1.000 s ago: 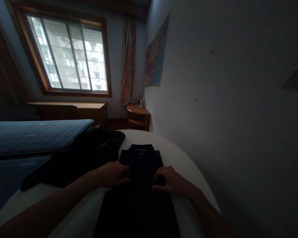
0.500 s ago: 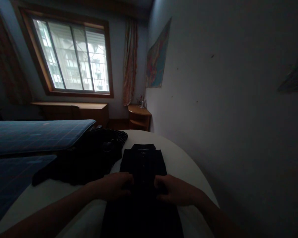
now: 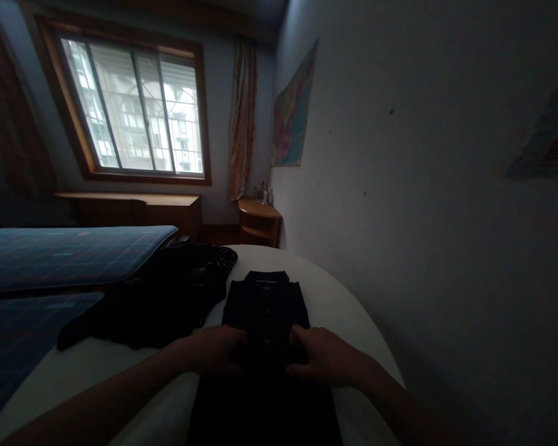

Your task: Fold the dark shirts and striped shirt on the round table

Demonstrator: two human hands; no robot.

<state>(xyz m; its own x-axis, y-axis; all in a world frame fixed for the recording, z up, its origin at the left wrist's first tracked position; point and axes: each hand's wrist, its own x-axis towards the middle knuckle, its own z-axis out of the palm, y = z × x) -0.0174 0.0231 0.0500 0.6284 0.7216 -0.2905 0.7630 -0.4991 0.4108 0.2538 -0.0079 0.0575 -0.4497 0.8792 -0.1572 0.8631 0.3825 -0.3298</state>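
A dark button-front shirt (image 3: pixel 266 303) lies flat on a white surface (image 3: pixel 339 297), collar pointing away from me. My left hand (image 3: pixel 214 350) rests on the shirt's left side about halfway down, fingers curled onto the fabric. On the shirt's right side at the same height sits my right hand (image 3: pixel 323 356), fingers also curled against the cloth. The two hands are a short gap apart across the button line. The room is dim, so I cannot see whether the fingers pinch the fabric or only press on it.
A heap of dark clothes (image 3: pixel 162 297) lies left of the shirt. A blue checked mattress (image 3: pixel 65 251) sits further left. A bare wall (image 3: pixel 423 186) runs close along the right. Beyond are a window (image 3: pixel 134 111), a wooden desk (image 3: pixel 134 207) and a corner shelf (image 3: pixel 258 217).
Both hands slid slightly toward me along the shirt over the first half second, then stayed put. The camera view shifted a little.
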